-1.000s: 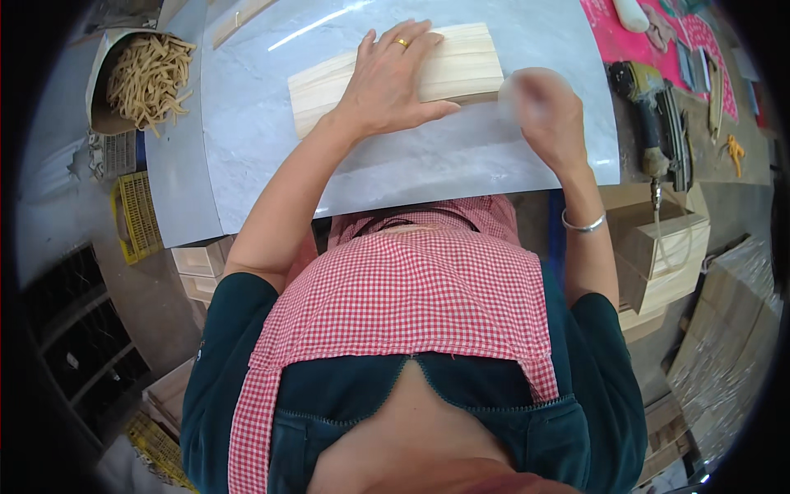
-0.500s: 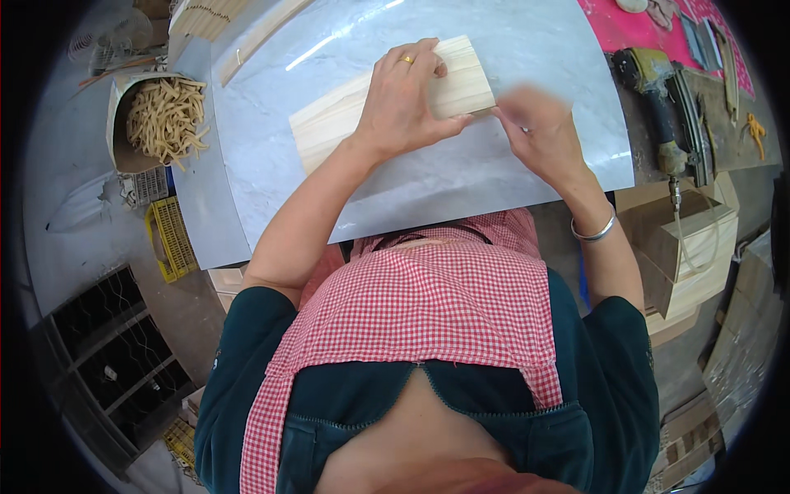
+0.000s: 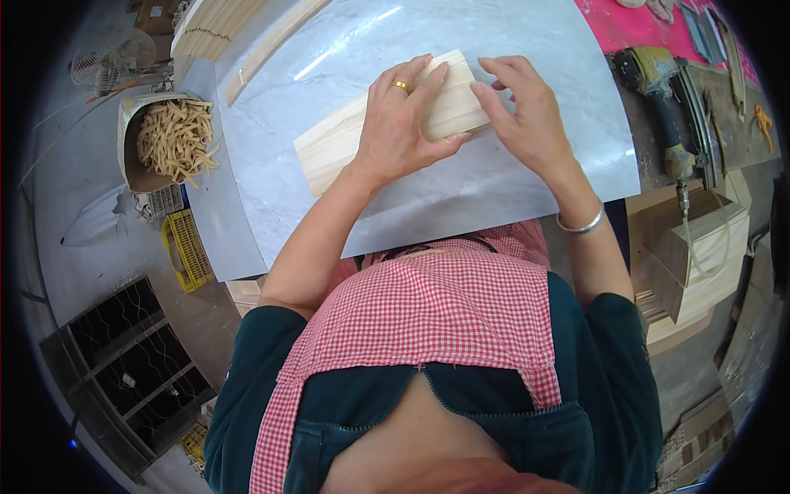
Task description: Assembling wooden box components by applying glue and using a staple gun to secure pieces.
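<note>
A pale wooden board [image 3: 453, 100], wider at its left end as it lies, rests at a slant on the grey-white tabletop [image 3: 395, 206]. My left hand [image 3: 399, 119], with a ring on one finger, lies across the board. Its fingers bend over the upper face and its thumb runs along the near edge. Just off the board's right end is my right hand [image 3: 527, 115], fingers curved and spread away from the thumb. I see nothing between them. The thumb tip is close to the board's corner; whether it touches cannot be told.
Left of the table, a box [image 3: 127, 144] holds many curved wooden pieces [image 3: 173, 136]. Stacked wooden slats [image 3: 216, 29] and a long strip [image 3: 276, 49] lie at the far left. On the right bench are an air nailer [image 3: 658, 95] with a hose and orange pliers [image 3: 763, 128]. Wooden boxes [image 3: 699, 255] stand below.
My right hand, blurred and pinched at the board's right corner before, has opened and drawn up beside that end. The left hand stays on the board. The whole view has shifted slightly.
</note>
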Available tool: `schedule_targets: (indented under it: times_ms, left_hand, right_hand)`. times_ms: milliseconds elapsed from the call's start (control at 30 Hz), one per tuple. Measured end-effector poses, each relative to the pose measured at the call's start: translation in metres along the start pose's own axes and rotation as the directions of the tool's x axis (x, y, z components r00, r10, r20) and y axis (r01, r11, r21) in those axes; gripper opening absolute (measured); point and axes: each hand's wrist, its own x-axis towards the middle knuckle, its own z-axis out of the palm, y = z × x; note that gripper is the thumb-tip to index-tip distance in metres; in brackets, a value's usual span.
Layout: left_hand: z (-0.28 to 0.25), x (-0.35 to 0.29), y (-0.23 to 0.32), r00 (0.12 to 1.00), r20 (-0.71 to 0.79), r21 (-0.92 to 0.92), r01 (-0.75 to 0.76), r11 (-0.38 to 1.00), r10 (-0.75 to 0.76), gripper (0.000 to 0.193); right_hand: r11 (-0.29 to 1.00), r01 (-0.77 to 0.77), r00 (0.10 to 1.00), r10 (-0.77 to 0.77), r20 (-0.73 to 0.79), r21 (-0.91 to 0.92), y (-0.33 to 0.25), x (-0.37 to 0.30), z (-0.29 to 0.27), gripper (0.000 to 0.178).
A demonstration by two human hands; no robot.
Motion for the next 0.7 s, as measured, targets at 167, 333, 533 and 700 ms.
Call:
schedule_targets:
  times_ms: [167, 333, 533, 700]
  left_hand:
    - [0.0, 0.0, 0.0, 1.0, -0.001, 0.026, -0.009, 1.0, 0.009, 0.078]
    - [0.003, 0.0, -0.002, 1.0, -0.016, 0.025, -0.016, 1.0, 0.017, 0.08]
    - [0.001, -0.006, -0.005, 0.999, -0.047, 0.036, 0.013, 0.999, -0.011, 0.078]
    - [-0.007, -0.003, 0.002, 0.997, -0.036, -0.043, 0.07, 0.997, -0.071, 0.068]
  right_hand:
    - [0.994, 0.03, 0.999, -0.033, -0.027, -0.108, -0.001, 0.002, 0.019, 0.026]
    - [0.989, 0.003, 1.0, -0.005, -0.013, -0.149, 0.0, 0.001, 0.024, 0.029]
    - [0.887, 0.141, 0.983, -0.177, -0.042, -0.439, 0.014, -0.011, -0.05, 0.045]
    - [0.384, -0.167, 0.971, 0.223, -0.084, -0.908, 0.08, -0.043, -0.21, 0.059]
